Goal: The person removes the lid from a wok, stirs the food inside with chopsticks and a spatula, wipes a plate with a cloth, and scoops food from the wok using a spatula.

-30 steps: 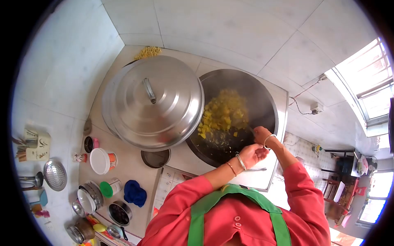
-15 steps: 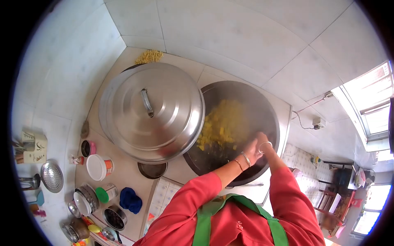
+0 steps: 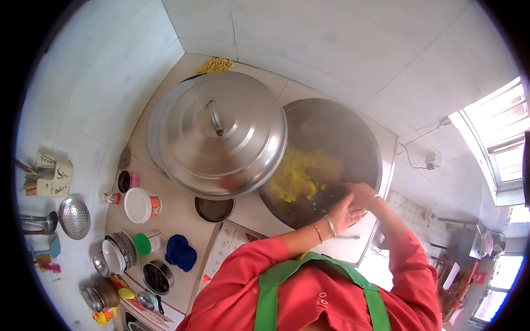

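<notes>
A wide dark wok [image 3: 361, 129] is set into the counter, with steam rising from it. Chopped yellow pieces [image 3: 301, 171] lie in it, blurred and heaped toward the left and middle. My left hand [image 3: 343, 215] is over the wok's near right side, bracelets on the wrist, with thumb and fingers curled. Close against it, my right hand [image 3: 361, 195] is closed, a bangle at its wrist. Whatever they grip is hidden by the hands and steam. A large domed metal lid [image 3: 243, 149] with a handle on top rests left of the wok.
Left on the counter are a dark round pan [image 3: 215, 211], a white tub [image 3: 137, 205], a green-lidded can [image 3: 143, 244], a blue cloth [image 3: 180, 254] and a metal pot [image 3: 157, 277]. A skimmer [image 3: 74, 217] hangs on the wall. Yellow bits [image 3: 215, 65] lie behind the lid.
The view has shifted, so the counter sits farther right and higher. My hands have moved nearer the wok's front edge. The yellow pieces are stirred into a different, blurred heap.
</notes>
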### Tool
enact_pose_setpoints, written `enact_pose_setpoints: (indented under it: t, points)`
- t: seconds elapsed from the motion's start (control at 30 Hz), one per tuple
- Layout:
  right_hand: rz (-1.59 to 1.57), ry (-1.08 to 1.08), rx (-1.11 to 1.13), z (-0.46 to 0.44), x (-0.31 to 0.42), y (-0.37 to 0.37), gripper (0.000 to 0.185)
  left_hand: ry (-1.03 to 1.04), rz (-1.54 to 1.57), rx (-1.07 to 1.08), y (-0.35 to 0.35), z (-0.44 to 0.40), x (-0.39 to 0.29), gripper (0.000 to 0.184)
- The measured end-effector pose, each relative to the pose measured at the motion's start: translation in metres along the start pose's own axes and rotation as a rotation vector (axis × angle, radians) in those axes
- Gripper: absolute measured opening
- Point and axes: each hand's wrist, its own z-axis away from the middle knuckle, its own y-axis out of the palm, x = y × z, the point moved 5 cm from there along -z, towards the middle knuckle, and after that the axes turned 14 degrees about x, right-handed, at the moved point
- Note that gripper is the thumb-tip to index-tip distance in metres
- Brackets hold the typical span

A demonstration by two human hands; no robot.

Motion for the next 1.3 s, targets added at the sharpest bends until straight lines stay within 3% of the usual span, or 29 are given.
enact_pose_setpoints:
  t: [0.03, 0.1, 0.17, 0.2, 0.27, 0.3, 0.37, 0.43, 0.47, 0.6, 0.67, 0.8, 0.93, 1.07, 1.13, 1.23, 1.3]
  points:
    - [0.071, 0.084, 0.012, -0.001, -0.017, 0.004, 0.043, 0.003, 0.005, 0.005, 0.001, -0.002, 0.003, 0.035]
    - [0.151, 0.176, 0.027, -0.005, -0.050, 0.009, 0.045, -0.003, -0.207, 0.099, 0.012, -0.008, 0.007, 0.052]
    - [-0.012, 0.421, -0.108, -0.008, -0.082, 0.001, 0.041, 0.002, -0.200, 0.118, 0.001, -0.027, 0.007, 0.053]
    - [-0.004, 0.419, -0.108, -0.020, -0.087, 0.001, 0.041, 0.015, -0.156, 0.063, -0.010, -0.037, 0.006, 0.052]
    - [0.146, 0.378, 0.098, -0.055, -0.094, 0.016, 0.033, 0.034, -0.111, 0.003, -0.019, -0.041, 0.001, 0.050]
    - [0.151, 0.373, 0.096, -0.077, -0.102, 0.033, 0.033, 0.049, -0.128, -0.052, -0.020, -0.038, -0.005, 0.048]
    - [0.067, 0.086, -0.140, -0.105, -0.091, 0.050, 0.020, 0.067, -0.149, -0.108, -0.025, -0.032, -0.013, 0.046]
    - [0.101, 0.035, -0.075, -0.100, -0.057, 0.040, 0.019, 0.191, -0.171, -0.226, -0.037, -0.019, -0.024, 0.039]
    - [0.133, -0.014, -0.005, -0.088, -0.034, 0.029, 0.018, 0.190, -0.144, -0.148, -0.036, -0.012, -0.025, 0.034]
    - [0.192, -0.132, -0.079, -0.058, -0.025, -0.006, 0.020, 0.204, -0.063, -0.167, -0.002, 0.011, -0.022, 0.022]
    - [-0.061, 0.258, -0.268, -0.057, -0.062, -0.018, 0.023, 0.185, -0.056, -0.161, -0.002, 0.008, -0.020, 0.020]
    - [-0.181, 0.388, -0.479, -0.076, -0.072, -0.031, 0.022, 0.180, -0.024, -0.136, -0.022, 0.004, -0.023, 0.016]
    - [0.089, 0.146, -0.176, -0.164, -0.036, -0.013, 0.024, 0.248, -0.012, -0.163, -0.031, 0.012, -0.035, 0.016]
    - [0.179, -0.002, -0.077, -0.116, 0.016, -0.015, 0.026, 0.274, -0.023, -0.169, -0.031, 0.023, -0.035, 0.016]
    - [0.044, -0.193, -0.206, -0.074, 0.016, -0.026, 0.027, 0.250, -0.047, -0.142, -0.030, 0.028, -0.029, 0.015]
    - [0.184, -0.005, -0.158, -0.045, -0.039, -0.027, 0.031, 0.202, -0.024, -0.148, -0.027, 0.028, -0.013, 0.014]
    - [0.263, 0.262, 0.139, -0.042, -0.079, -0.006, 0.021, 0.168, -0.021, -0.150, -0.025, 0.024, -0.005, 0.015]
